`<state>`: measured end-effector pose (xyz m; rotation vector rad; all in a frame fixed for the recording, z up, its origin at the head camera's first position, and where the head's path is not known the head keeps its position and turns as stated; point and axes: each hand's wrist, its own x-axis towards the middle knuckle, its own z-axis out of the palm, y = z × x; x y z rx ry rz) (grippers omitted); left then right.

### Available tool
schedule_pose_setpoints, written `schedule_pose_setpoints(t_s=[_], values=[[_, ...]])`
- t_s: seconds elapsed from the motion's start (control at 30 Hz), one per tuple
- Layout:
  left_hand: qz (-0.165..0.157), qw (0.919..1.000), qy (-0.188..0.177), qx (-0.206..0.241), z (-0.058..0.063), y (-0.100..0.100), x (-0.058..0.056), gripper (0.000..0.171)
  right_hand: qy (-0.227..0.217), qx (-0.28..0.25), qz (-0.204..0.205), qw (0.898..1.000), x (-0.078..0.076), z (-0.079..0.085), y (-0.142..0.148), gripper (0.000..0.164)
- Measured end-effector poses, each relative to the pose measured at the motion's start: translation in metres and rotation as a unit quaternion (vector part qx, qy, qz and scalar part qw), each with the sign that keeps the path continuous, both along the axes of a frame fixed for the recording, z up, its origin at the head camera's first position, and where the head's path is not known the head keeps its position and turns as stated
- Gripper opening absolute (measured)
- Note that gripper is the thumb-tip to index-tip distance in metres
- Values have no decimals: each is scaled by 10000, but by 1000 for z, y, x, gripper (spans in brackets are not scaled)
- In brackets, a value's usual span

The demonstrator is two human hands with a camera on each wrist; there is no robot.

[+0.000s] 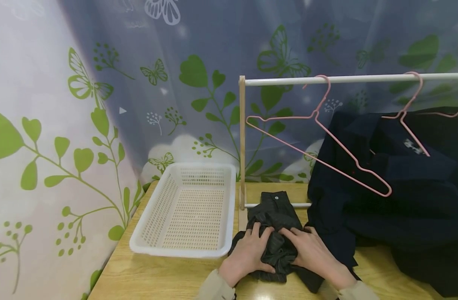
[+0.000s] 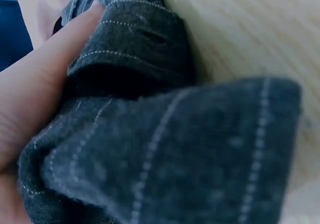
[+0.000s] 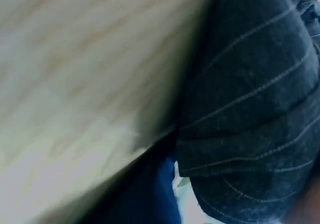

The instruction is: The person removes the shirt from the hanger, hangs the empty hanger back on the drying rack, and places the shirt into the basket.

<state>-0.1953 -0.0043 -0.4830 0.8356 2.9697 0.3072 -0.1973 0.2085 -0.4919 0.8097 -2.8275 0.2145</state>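
A dark garment (image 1: 282,246) with thin light pinstripes lies bunched on the table, one flat end with a white button (image 1: 276,197) stretching toward the back. My left hand (image 1: 248,252) grips the bunched cloth from the left, thumb near and fingers farther away. From the right my right hand (image 1: 307,248) holds the same bundle, fingertips sunk in its folds. In the left wrist view, the thumb of the left hand (image 2: 45,84) lies along the striped cloth (image 2: 165,154), where stitched edges show. Striped folds (image 3: 250,99) hang close to the right wrist camera, with the right hand mostly hidden.
A white perforated basket (image 1: 230,208) stands left of the garment. Behind is a rack with a wooden post (image 1: 242,141) and white rail (image 1: 281,81). Pink hangers (image 1: 358,156) hang from it. Dark navy clothing (image 1: 386,208) is heaped on the right. The table (image 1: 154,275) is wooden.
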Motion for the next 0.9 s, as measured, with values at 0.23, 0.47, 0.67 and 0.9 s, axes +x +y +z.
schedule_pose_setpoints(t_s=[0.23,0.47,0.67,0.9], values=[[32,9994,-324,-133,4,1,-2,114,-452,-302,-354,9979,-6,-1,5,127],[41,9988,-476,-105,4,-6,2,126,-664,25,-378,9971,-15,0,14,115],[349,9966,-144,-728,1,2,5,129,-733,-81,-240,9970,-16,1,14,112],[266,9913,625,-1126,-3,7,2,110,-127,-167,-327,9992,-7,-2,6,94]])
